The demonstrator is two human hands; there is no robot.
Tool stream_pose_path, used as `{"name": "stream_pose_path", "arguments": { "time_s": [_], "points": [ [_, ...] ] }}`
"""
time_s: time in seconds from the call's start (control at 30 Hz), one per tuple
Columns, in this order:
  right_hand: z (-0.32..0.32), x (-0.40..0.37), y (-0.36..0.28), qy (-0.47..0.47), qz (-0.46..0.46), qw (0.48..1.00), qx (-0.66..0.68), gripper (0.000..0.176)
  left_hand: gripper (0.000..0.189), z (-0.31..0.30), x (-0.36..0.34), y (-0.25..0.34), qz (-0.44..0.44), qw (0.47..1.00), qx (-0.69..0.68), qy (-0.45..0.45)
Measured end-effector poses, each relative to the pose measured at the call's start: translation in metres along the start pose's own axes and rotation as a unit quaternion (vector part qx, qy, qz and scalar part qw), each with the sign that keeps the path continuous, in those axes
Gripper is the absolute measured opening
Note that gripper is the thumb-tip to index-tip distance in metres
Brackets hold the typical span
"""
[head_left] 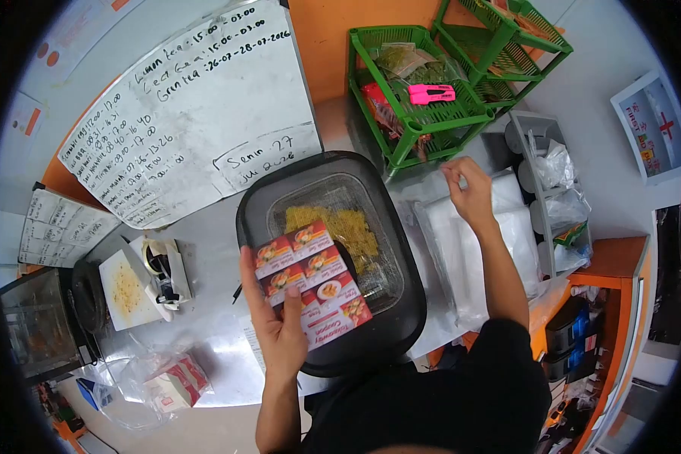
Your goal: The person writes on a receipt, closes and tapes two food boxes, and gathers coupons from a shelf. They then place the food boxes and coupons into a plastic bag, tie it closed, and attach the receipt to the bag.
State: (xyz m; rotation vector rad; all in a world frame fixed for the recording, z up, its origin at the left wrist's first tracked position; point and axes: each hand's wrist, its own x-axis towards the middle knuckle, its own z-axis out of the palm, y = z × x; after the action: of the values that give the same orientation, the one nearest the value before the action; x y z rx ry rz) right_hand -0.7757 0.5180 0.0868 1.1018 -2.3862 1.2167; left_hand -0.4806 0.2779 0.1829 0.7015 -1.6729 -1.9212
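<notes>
Red-and-white coupon sheet [321,284]: held above the black tray [408,303], printed side up, hiding some of the yellow food [359,234] in the clear container [329,191].
Left hand [284,337]: gripping the sheet by its near left side, thumb on top of the print.
Right hand [469,189]: raised just beside the green basket [408,125], fingers curled in; I can't tell from here whether anything is pinched between them.
Green basket: stands beyond the tray, with a pink highlighter [431,94] and some packets in it.
Plastic bags [480,250]: stacked flat under the right forearm, to the right of the tray.
Whiteboard [197,113]: behind the tray, covered in handwritten times.
White cutting board [129,291]: well left of the tray, stained yellow, a tape dispenser [166,268] beside it.
</notes>
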Motion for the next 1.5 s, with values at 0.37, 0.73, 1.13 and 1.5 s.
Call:
{"name": "stream_pose_path", "arguments": {
  "time_s": [0.37, 0.73, 1.13, 1.5],
  "points": [
    [0.054, 0.017, 0.034, -0.066, -0.008, 0.959, -0.276, 0.059, 0.032, 0.026, -0.005, -0.006, -0.069, 0.991, 0.052, -0.1],
    [0.026, 0.052, 0.072, -0.16, 0.13, 0.977, 0.057, 0.018, 0.022, 0.017, -0.004, -0.014, -0.055, 0.998, -0.022, -0.037],
    [-0.024, -0.046, -0.133, 0.053, -0.126, 0.986, -0.092, 0.013, 0.033, 0.051, -0.003, -0.014, -0.184, 0.962, -0.167, -0.113],
    [0.03, 0.011, 0.03, -0.019, 0.016, 0.998, -0.057, 0.008, 0.021, 0.016, -0.007, -0.018, -0.129, 0.988, -0.076, 0.027]
  ]
}}
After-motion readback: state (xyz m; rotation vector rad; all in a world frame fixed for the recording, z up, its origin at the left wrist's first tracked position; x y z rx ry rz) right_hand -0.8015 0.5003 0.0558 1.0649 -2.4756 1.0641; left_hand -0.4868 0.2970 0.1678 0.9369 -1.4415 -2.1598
